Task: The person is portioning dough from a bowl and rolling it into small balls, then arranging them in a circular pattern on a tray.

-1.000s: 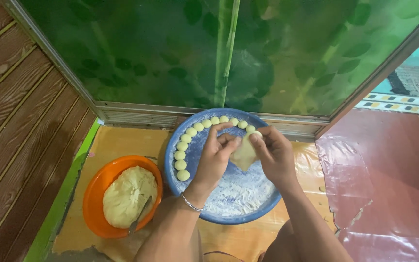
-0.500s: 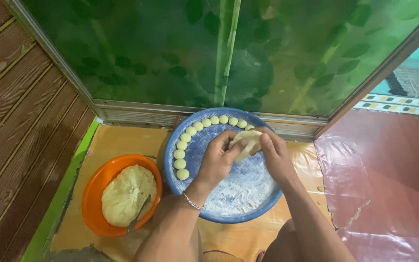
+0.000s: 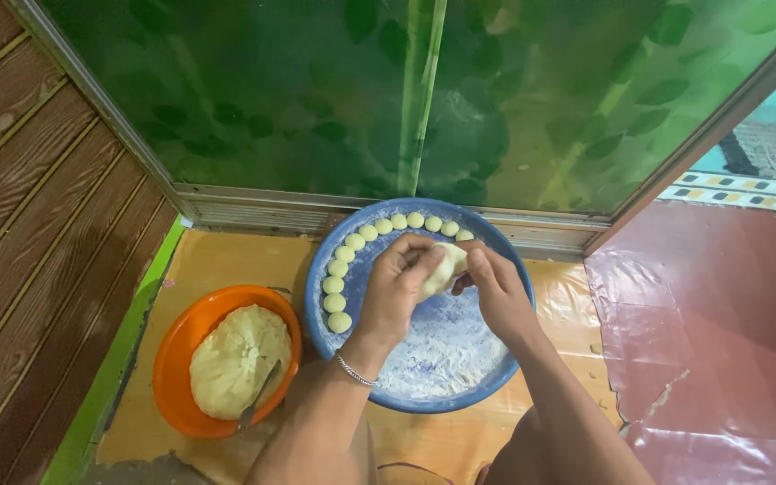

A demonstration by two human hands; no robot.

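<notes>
Bkgd: green leaf-print panel [image 3: 424,99] fills top of my view, metal frame below. Wood-grain wall [image 3: 29,207] at left. Red floor sheet [image 3: 720,341] at right, light even.

Eleven small dough balls [image 3: 358,241] line the rim of one blue tray [image 3: 496,377]. One orange bowl [image 3: 172,359] holds one dough lump [image 3: 231,359] and one spoon [image 3: 258,400].

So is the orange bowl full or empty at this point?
Largely full. The orange bowl holds a big mound of pale dough covering most of its inside, with a utensil handle resting against it.
</notes>
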